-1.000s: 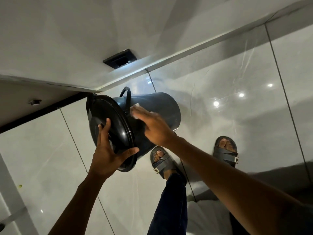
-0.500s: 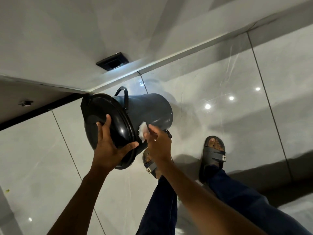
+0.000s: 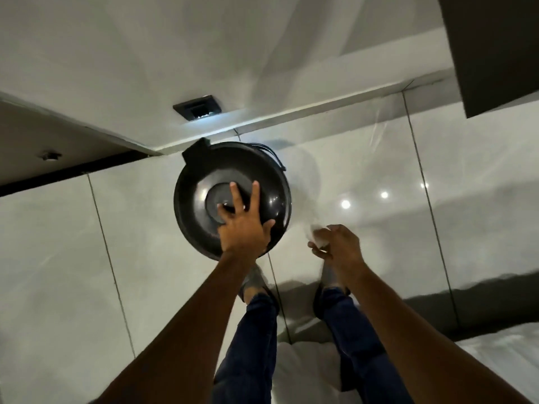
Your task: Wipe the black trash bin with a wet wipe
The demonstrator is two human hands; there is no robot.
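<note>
On the shiny floor (image 3: 364, 158), close to the far wall (image 3: 145, 53), sits our black trash bin (image 3: 271, 199). We look straight down on its round lid (image 3: 198, 199). The lid is dark and glossy, with a smaller raised circle in the middle. A square tab sticks out at the far left edge of the lid. A thin handle (image 3: 275, 157) curves along the far right side of the bin.

Our left hand (image 3: 243, 228) lies flat on the near part of the lid. The fingers (image 3: 253, 196) are spread wide and reach up onto the raised circle. The thumb points right, along the lid. This hand is open and presses on the lid; it grips nothing.

Our right hand (image 3: 338, 243) is to the right of the bin, near it but not touching it. Its fingers are curled in around a small white wet wipe (image 3: 319, 239). The wipe looks blurry, so we cannot tell how it is folded.

Below the hands we see our two legs in dark blue trousers (image 3: 253, 345). Our feet are on the floor just near the bin, and they are partly hidden by our arms.

A small dark square plate (image 3: 198, 110) is set low in the wall, just beyond the bin. Bright round light spots (image 3: 345, 204) shine on the floor to the right. A dark panel (image 3: 495, 53) fills the far right corner.
</note>
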